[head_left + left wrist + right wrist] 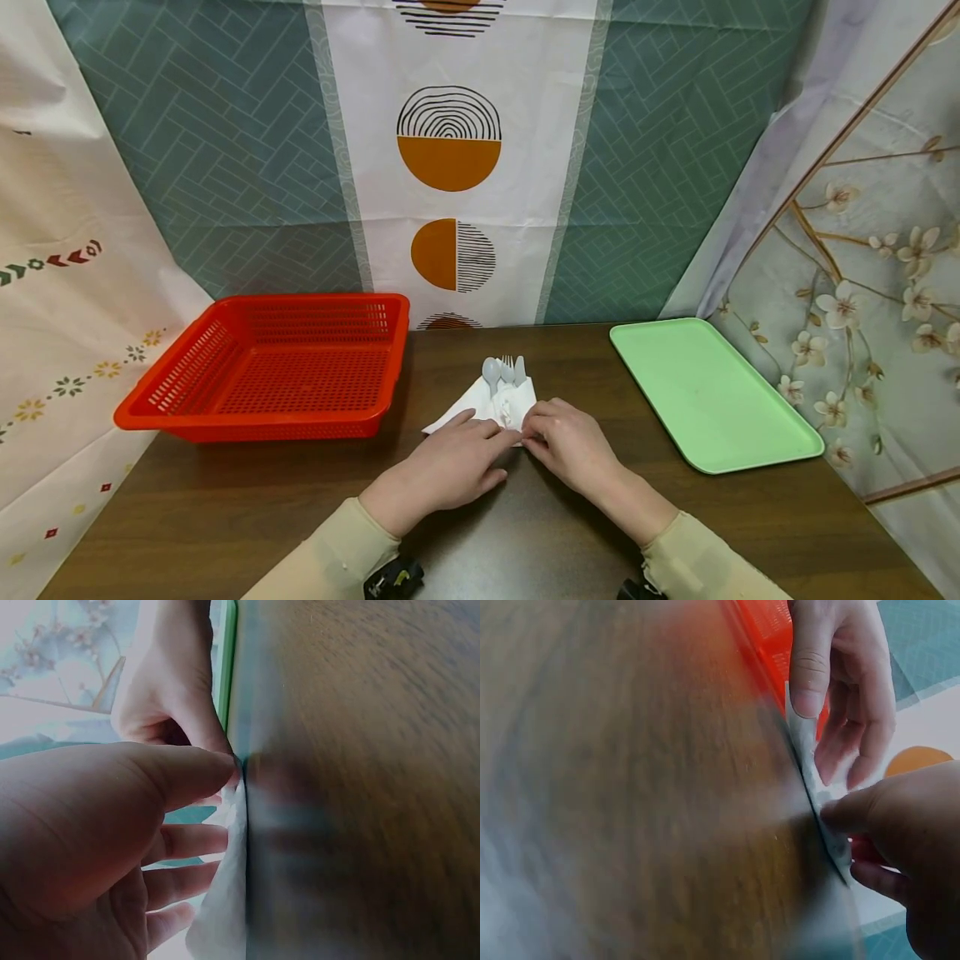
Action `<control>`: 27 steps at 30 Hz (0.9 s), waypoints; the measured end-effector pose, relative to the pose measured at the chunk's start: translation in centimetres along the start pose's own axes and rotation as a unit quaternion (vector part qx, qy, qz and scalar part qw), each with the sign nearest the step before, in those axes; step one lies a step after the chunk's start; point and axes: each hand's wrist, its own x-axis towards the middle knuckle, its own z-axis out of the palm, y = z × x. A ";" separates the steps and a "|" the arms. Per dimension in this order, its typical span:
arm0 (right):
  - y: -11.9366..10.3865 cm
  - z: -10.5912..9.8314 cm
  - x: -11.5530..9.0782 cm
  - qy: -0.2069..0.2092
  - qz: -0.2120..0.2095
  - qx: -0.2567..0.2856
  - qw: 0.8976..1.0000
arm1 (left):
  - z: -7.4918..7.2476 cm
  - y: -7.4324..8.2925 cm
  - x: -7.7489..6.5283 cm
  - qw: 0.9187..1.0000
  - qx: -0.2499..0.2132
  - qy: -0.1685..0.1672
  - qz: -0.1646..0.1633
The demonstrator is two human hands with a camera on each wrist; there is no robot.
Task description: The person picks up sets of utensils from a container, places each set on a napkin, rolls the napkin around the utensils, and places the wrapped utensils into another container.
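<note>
Two hands meet at the near edge of a white napkin [480, 403] with cutlery on it.
The napkin lies on the brown table [247, 508]; a pale spoon [491, 372], fork [507, 370] and knife [521, 368] rest side by side on it, their heads (the spoon leftmost) poking past its far edge. The right hand [573, 443] pinches the napkin's near right edge between thumb and fingers, while the left hand [453, 462] touches its near left side with loosely extended fingers, the fingertips of both hands nearly together. Left of the napkin stands a red basket [288, 427] with perforated walls; right of it, well apart, lies a flat green tray [701, 379]. Beyond the napkin hangs a patterned curtain [450, 200].
</note>
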 end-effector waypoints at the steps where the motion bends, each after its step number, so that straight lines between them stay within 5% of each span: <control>1: 0.1 -0.1 0.0 -0.003 -0.002 0.004 1.000 | 0.0 0.0 0.0 1.000 0.006 0.004 0.000; 15: 1.8 -1.6 -1.7 -0.066 -0.092 0.036 0.993 | 0.6 0.0 0.5 0.997 0.072 0.036 0.000; 27: 2.2 -1.7 -2.0 -0.059 -0.117 0.040 0.991 | 0.5 0.7 1.0 0.994 0.109 -0.012 -0.012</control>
